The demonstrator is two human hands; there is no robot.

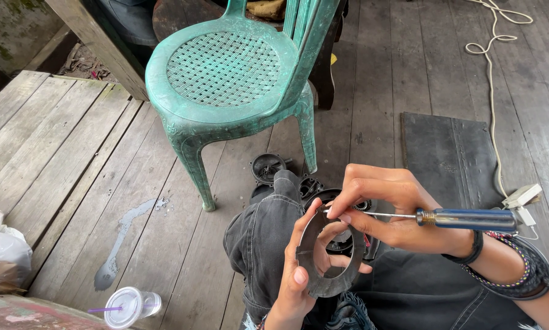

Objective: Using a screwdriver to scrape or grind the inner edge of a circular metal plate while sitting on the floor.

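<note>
Left hand (299, 269) grips metal ring (323, 253) upright above lap, thumb on near face, fingers through hole. Right hand (390, 211) closed around blue-handled screwdriver (445, 218), tip touching ring's upper edge. Green plastic chair (238, 79) beyond on plank floor (73, 159).

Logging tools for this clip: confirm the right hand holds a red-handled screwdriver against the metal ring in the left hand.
Not quite. In the head view the right hand holds a blue-handled screwdriver, not red. Its tip does meet the flat metal ring held by the left hand.
</note>
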